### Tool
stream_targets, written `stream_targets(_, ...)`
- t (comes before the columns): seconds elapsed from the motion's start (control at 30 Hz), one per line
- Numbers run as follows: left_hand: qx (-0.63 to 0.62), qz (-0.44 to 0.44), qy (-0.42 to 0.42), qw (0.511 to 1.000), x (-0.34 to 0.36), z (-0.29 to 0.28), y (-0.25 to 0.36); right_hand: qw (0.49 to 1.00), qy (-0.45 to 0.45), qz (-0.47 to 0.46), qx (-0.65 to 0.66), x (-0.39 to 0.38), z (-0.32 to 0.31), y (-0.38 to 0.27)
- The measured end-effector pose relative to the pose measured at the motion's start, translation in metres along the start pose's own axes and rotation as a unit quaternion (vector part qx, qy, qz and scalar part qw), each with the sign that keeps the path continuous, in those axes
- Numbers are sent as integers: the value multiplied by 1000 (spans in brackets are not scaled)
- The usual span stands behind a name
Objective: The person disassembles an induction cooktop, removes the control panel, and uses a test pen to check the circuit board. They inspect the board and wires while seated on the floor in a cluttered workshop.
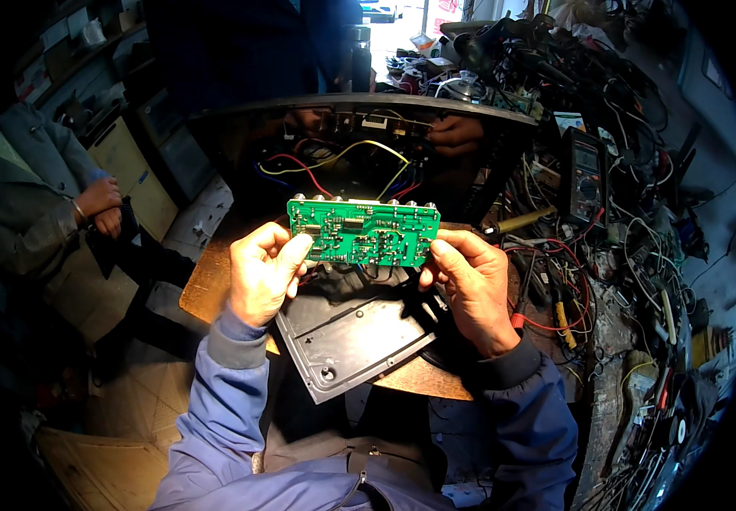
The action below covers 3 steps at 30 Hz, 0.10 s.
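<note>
A green circuit board (402, 237) is held up at its two short ends, its soldered face toward me and a row of round metal connectors along its top edge. My left hand (267, 266) pinches the left end between thumb and fingers. The right end sits between the thumb and fingers of my right hand (472, 285). Beneath the board lies a black plastic panel (334, 347), tilted on the wooden table (206, 285). Behind the board, red, yellow and blue wires (359, 146) run inside a dark open housing (253, 119).
To the right a cluttered bench holds a multimeter (587, 175), a red test lead (518, 319), a yellow-handled tool (565, 325) and tangled cables. A seated person's clasped hands (100, 206) are at the left. Another person's hand (455, 134) touches the housing's far side.
</note>
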<state>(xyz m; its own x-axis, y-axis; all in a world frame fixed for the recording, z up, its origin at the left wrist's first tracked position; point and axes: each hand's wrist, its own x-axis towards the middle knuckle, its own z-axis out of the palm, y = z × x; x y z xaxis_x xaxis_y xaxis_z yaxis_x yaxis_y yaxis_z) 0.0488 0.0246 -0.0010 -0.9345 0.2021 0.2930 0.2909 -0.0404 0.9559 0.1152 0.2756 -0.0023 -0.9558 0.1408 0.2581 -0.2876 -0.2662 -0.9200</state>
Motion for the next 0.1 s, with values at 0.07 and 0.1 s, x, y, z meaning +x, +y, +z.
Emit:
stream_targets(0.07, -4, 0, -4, 1000, 1, 0, 0, 1000, 8, 2, -4, 0, -1, 2)
stream_targets(0.1, -6, -1, -5, 1000, 1, 0, -1, 1000, 6, 2, -4, 0, -1, 2)
